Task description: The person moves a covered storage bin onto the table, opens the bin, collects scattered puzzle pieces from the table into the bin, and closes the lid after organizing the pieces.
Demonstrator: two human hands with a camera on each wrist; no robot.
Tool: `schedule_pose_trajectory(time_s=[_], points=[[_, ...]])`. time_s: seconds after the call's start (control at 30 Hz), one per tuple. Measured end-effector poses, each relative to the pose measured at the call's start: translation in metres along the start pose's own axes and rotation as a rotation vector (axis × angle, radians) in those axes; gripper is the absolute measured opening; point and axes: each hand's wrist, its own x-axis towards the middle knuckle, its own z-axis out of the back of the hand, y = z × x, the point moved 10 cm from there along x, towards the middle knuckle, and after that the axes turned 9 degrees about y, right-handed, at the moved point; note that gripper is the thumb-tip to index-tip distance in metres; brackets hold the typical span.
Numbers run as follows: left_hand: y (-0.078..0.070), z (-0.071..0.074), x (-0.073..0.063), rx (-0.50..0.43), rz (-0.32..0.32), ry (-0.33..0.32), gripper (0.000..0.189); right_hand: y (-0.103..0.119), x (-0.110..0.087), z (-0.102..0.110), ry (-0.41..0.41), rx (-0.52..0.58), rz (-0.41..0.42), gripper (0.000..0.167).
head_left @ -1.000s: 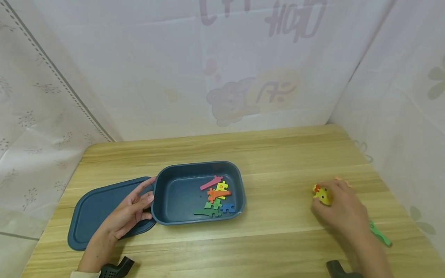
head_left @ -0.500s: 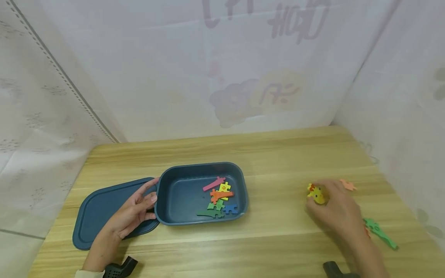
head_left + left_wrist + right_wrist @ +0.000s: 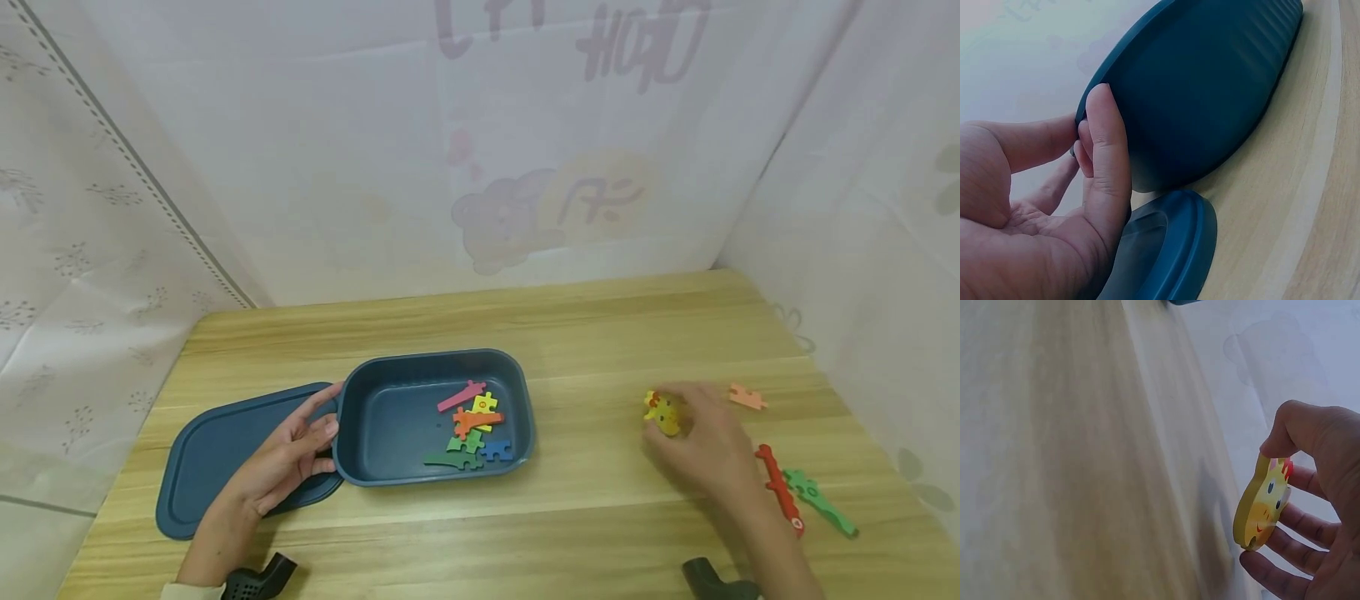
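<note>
A dark blue plastic box [image 3: 390,433] holds several coloured puzzle pieces, mostly toward its right side. My left hand [image 3: 281,462] rests its spread fingers against the outside of the left wall, close to the rim, with no digit inside. Beneath that hand lies the matching blue lid [image 3: 202,475], and the box's left end overlaps it. On the right, my right hand [image 3: 701,442] pinches a yellow animal-head puzzle piece [image 3: 663,414] between thumb and fingers. In the right wrist view the yellow piece [image 3: 1263,503] shows eyes, a smile and a red tuft.
Right of my right hand lie a peach puzzle piece [image 3: 747,397], a long red piece [image 3: 780,492] and a green piece [image 3: 821,504]. Inside the box are pink, yellow, orange, green and blue pieces. Pale printed curtains [image 3: 360,167] stand behind the wooden table [image 3: 600,533].
My right hand has moved left with the yellow animal-head piece, uncovering the red piece and the peach piece. My left hand stays at the box.
</note>
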Motion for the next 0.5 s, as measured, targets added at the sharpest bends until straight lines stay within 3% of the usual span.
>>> schedule_pose_trajectory(time_s=[0.17,0.4,0.5], points=[[0.0017,0.0012,0.0006,-0.001,0.002,-0.005,0.061,0.0035,0.0016,-0.0011,0.013,0.038,0.027,0.049],[0.0008,0.0022,-0.0001,0.013,0.002,-0.016,0.063,0.0029,0.0040,-0.0070,0.056,0.171,0.000,0.051],[0.0000,0.0021,-0.0006,0.017,-0.001,-0.012,0.062,0.0076,0.0060,-0.0087,0.038,0.226,0.028,0.048]])
